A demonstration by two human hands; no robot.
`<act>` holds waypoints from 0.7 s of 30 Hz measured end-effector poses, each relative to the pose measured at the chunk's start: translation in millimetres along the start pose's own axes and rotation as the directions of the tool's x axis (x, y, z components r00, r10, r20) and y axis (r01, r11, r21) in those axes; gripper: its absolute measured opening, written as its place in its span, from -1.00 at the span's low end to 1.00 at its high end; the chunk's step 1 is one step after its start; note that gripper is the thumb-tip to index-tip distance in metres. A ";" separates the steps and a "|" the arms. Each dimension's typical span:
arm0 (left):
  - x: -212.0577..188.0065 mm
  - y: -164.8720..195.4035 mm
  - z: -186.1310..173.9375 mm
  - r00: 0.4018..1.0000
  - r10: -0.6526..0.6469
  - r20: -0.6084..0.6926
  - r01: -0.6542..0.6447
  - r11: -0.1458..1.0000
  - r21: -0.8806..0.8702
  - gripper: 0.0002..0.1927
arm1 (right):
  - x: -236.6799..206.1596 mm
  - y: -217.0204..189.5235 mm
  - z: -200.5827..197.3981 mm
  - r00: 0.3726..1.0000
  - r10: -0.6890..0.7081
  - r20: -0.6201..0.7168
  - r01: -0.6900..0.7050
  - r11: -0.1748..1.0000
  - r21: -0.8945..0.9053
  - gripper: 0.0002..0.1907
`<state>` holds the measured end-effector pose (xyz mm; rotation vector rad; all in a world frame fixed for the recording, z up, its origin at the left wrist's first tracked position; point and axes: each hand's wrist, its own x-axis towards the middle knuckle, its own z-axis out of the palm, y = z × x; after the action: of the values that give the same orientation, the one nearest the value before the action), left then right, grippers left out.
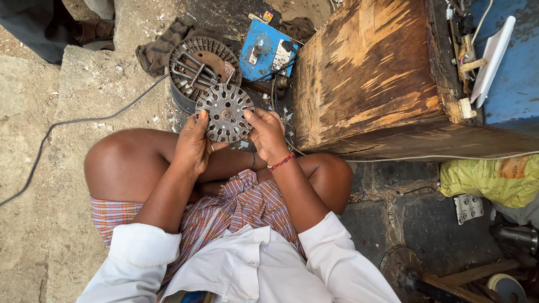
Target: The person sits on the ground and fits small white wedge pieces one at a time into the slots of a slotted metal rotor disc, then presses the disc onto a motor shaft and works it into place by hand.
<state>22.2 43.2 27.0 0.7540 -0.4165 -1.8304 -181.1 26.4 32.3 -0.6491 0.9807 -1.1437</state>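
Two hands are being used in the head view: the left hand [193, 145] and the right hand [267, 134] are clamped on opposite edges of a round, slotted metal disc [225, 119], which is being held up in front of the knees, above the ground. Its flat face is being turned toward the camera, so its axis is pointing up at the viewer; being round, it is showing no long axis of its own. Judging from this, the grip is best being kept at the rim, fingers clear of the slots and the centre hole, with the disc kept level. Just beyond it, a ribbed round housing [197, 70] is lying on the ground, beside a blue box [264, 53] and a wooden crate [370, 78].
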 end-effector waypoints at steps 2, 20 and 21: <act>2.9 -3.0 -3.9 0.999 0.031 -0.013 -0.031 0.999 -0.011 -0.53 | 4.3 -0.7 5.9 0.997 0.015 -0.072 -0.013 0.999 0.029 -0.72; 12.8 -12.3 -11.4 0.986 0.097 -0.137 -0.093 0.995 0.039 -0.57 | 31.7 6.9 20.0 0.943 0.195 -0.269 -0.212 0.977 -0.034 -0.80; 13.3 -12.9 -11.5 0.984 0.103 -0.142 -0.097 0.994 0.050 -0.58 | 33.6 6.9 20.0 0.937 0.215 -0.274 -0.232 0.972 -0.032 -0.79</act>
<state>17.7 36.6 6.7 0.8739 -0.3927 -1.6658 -156.9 -4.4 25.4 -0.4248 1.2936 -1.0163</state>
